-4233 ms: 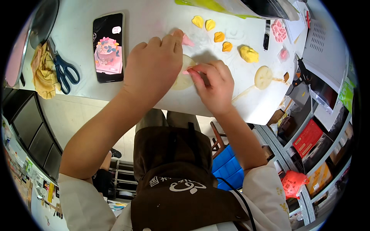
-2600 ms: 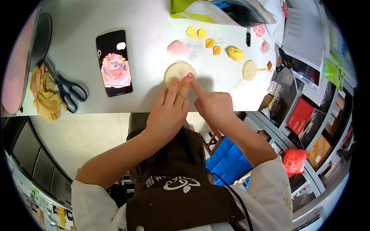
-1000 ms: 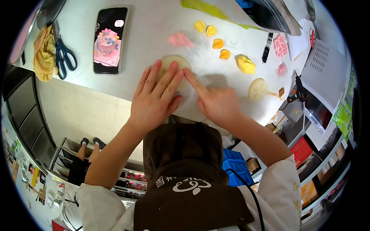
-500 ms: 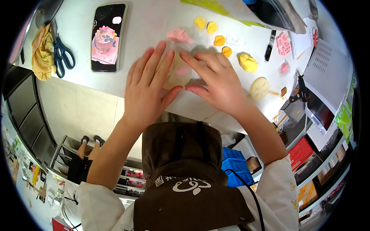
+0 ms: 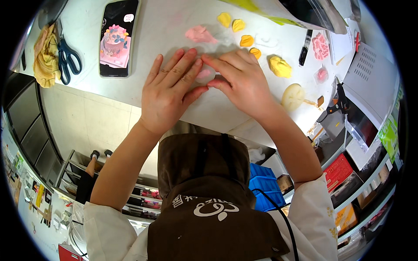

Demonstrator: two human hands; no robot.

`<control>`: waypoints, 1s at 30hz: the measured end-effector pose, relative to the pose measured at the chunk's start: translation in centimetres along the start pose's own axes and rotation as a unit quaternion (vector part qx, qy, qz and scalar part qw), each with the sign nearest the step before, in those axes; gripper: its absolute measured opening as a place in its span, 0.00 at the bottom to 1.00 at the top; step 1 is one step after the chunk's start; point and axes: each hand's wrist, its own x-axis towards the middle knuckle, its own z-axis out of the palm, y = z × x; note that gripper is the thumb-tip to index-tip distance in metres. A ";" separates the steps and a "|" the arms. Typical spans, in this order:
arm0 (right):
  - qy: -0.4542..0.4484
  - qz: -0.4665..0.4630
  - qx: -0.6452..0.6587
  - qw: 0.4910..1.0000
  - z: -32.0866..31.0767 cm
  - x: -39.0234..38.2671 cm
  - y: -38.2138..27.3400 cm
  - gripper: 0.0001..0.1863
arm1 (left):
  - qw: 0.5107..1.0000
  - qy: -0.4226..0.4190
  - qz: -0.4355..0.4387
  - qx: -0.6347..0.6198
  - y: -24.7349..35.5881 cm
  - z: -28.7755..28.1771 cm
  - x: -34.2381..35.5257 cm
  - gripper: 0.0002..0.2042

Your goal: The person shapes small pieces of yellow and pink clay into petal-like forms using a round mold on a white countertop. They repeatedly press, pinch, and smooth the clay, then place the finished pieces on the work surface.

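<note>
A small flat pink piece (image 5: 203, 74) lies on the white table between my hands, with a pale, see-through round sheet around it, partly hidden by my fingers. My left hand (image 5: 171, 89) rests palm down to its left, fingers stretched out and thumb reaching toward the piece. From the right, my right hand (image 5: 241, 80) comes over the sheet's edge, index finger and thumb apart, their tips near my left hand's. A loose pink lump (image 5: 200, 34) sits beyond my fingers. Several thin yellow petal-like pieces (image 5: 247, 41) and a crumpled yellow lump (image 5: 280, 67) lie farther right.
A phone (image 5: 115, 41) showing a decorated cake lies at left, near scissors (image 5: 68, 61) and a yellow cloth (image 5: 46, 56). At right are a cream disc (image 5: 292, 97), a black marker (image 5: 305, 48), a pink flower-shaped piece (image 5: 320, 46) and a glue gun (image 5: 340, 101). Another person's legs (image 5: 89, 174) show at lower left.
My hands have closed in around the pink piece, covering more of the round sheet. The whole view has shifted slightly. The loose pieces keep their layout.
</note>
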 end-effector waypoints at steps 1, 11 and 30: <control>-0.001 0.003 -0.004 1.000 -0.1 -0.1 -0.1 0.31 | 1.000 0.004 0.001 0.007 0.1 0.0 0.1 0.30; 0.048 0.021 -0.049 0.997 0.9 -3.2 -1.5 0.30 | 0.999 0.036 0.000 -0.016 -0.3 -1.6 -0.8 0.20; 0.082 0.033 -0.042 0.995 1.4 -2.9 -1.6 0.23 | 0.991 -0.084 -0.005 0.099 6.0 0.4 -3.0 0.24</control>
